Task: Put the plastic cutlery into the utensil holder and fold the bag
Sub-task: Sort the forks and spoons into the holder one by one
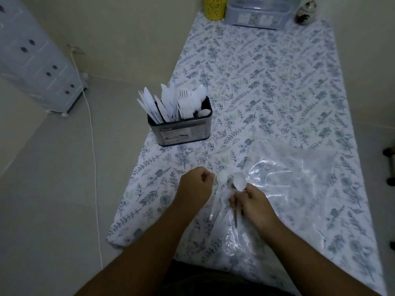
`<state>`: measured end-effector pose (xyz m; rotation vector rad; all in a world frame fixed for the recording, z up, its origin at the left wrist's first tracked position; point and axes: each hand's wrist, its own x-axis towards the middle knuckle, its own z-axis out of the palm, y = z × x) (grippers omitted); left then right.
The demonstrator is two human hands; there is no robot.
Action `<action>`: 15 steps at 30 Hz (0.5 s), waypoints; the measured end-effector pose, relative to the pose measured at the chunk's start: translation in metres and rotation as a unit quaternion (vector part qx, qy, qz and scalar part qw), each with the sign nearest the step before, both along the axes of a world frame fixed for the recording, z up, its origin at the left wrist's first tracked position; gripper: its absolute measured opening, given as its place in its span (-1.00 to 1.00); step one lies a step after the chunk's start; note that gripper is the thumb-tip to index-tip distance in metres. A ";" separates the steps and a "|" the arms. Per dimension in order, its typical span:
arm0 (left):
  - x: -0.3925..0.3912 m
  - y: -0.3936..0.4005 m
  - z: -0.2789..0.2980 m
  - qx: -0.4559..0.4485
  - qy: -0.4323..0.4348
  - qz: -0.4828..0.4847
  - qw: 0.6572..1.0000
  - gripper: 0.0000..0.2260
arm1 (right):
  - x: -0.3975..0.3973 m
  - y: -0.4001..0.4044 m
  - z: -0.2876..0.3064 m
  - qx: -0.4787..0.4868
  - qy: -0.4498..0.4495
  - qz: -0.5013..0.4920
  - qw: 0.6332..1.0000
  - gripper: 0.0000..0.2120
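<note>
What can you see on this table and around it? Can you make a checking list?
Surface: floral tablecloth covers the table.
Job's things: utensil holder full of white knives, forks, spoons; clear bag flat, unfolded; two loose spoons.
Clutter: yellow cup, clear box, small jar at far end.
Grippers: left hand and right hand each hold a spoon.
Cables: white cord along floor.
Surroundings: drawer unit on the left.

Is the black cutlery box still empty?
No, the black rectangular utensil holder is already packed with upright white plastic knives, forks and spoons.
</note>
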<state>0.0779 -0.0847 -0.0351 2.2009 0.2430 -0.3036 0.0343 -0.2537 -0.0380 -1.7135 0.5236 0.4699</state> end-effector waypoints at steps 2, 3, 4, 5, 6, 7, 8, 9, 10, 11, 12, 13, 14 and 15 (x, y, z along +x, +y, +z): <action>-0.007 -0.003 -0.011 0.033 0.025 -0.017 0.999 -0.83 | -0.007 -0.013 -0.002 0.061 0.039 -0.096 0.993 -0.84; -0.011 -0.005 -0.017 0.052 0.039 -0.036 0.997 -0.80 | -0.010 -0.018 -0.002 0.091 0.051 -0.123 0.987 -0.85; -0.016 -0.007 -0.023 0.076 0.044 -0.057 0.995 -0.80 | -0.012 -0.022 -0.003 0.115 0.060 -0.142 0.981 -0.83; -0.019 -0.010 -0.027 0.095 0.041 -0.071 0.992 -0.81 | -0.014 -0.025 -0.004 0.135 0.071 -0.155 0.976 -0.82; -0.022 -0.012 -0.030 0.113 0.035 -0.079 0.990 -0.84 | -0.015 -0.028 -0.006 0.147 0.081 -0.161 0.973 -0.81; -0.024 -0.014 -0.032 0.134 0.032 -0.085 0.987 -0.85 | -0.016 -0.030 -0.008 0.155 0.090 -0.163 0.970 -0.81; -0.025 -0.015 -0.033 0.155 0.032 -0.093 0.983 -0.88 | -0.016 -0.031 -0.009 0.160 0.095 -0.164 0.969 -0.81; -0.026 -0.015 -0.033 0.172 0.033 -0.101 0.979 -0.91 | -0.016 -0.032 -0.010 0.168 0.099 -0.167 0.966 -0.82; -0.028 -0.015 -0.033 0.187 0.031 -0.108 0.976 -0.92 | -0.015 -0.031 -0.010 0.178 0.102 -0.170 0.964 -0.83; -0.029 -0.014 -0.032 0.197 0.025 -0.112 0.974 -0.90 | -0.015 -0.031 -0.011 0.182 0.102 -0.171 0.963 -0.84; -0.031 -0.014 -0.032 0.201 0.014 -0.116 0.973 -0.86 | -0.014 -0.031 -0.010 0.179 0.101 -0.169 0.964 -0.85; -0.034 -0.014 -0.033 0.202 0.003 -0.120 0.972 -0.85 | -0.014 -0.031 -0.011 0.171 0.099 -0.164 0.967 -0.85; -0.038 -0.014 -0.033 0.196 -0.006 -0.122 0.973 -0.85 | -0.014 -0.030 -0.010 0.163 0.096 -0.157 0.969 -0.86; -0.042 -0.015 -0.033 0.187 -0.008 -0.118 0.975 -0.83 | -0.014 -0.030 -0.010 0.158 0.094 -0.151 0.971 -0.86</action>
